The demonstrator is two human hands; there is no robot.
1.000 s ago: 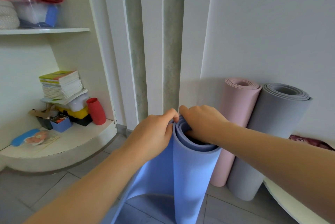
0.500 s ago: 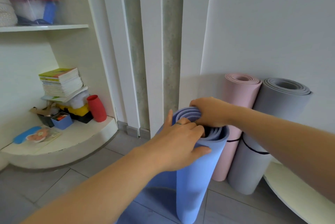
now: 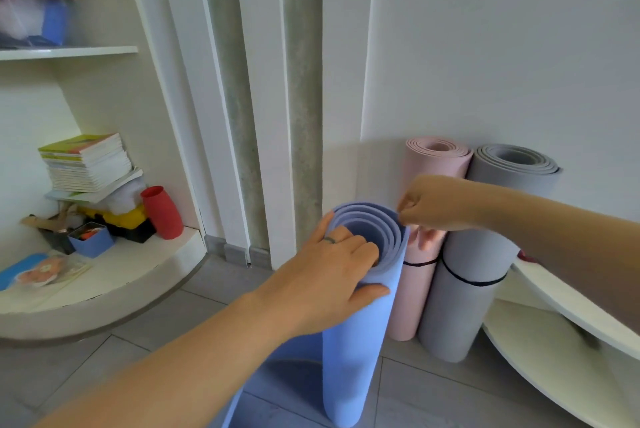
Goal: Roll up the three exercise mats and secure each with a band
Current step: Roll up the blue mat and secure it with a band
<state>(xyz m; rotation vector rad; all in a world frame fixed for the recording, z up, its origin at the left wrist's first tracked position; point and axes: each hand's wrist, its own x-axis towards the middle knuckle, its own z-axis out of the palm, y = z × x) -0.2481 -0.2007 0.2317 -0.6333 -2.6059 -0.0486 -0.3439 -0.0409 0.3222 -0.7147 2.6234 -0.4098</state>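
Blue mat (image 3: pixel 358 330) stands on end on the floor (image 3: pixel 138 368), approx 6 o'clock in my view. Roll isn't finished: a loose flap trails off its base toward 7 o'clock. No band on it yet.

Left grip (image 3: pixel 332 275) is clamped on the top rim at the roll's 8 o'clock. Fingers hook down into the core, thumb flat on the outer wall. I read it as an anchor, so the inner turns can't spring open or telescope. Forearm comes in low from 7 o'clock, wrist about straight.

Right grip (image 3: pixel 438 204) is at the rim's 2 o'clock, fingers curled tight, knuckles up. Whether it pinches the outer layer or only sits against it, I can't tell; contact too blurred. Arm reaches in from 4 o'clock, above the roll.

Pink mat (image 3: pixel 440 164) and grey mat (image 3: pixel 460 320) lean on the wall (image 3: pixel 485 64) at 3 o'clock of the blue one, touching each other, each w/ a black band (image 3: pixel 476 281) round the middle. So two look done, third in hand. Standing it upright prob. lets both grips tighten from the top.
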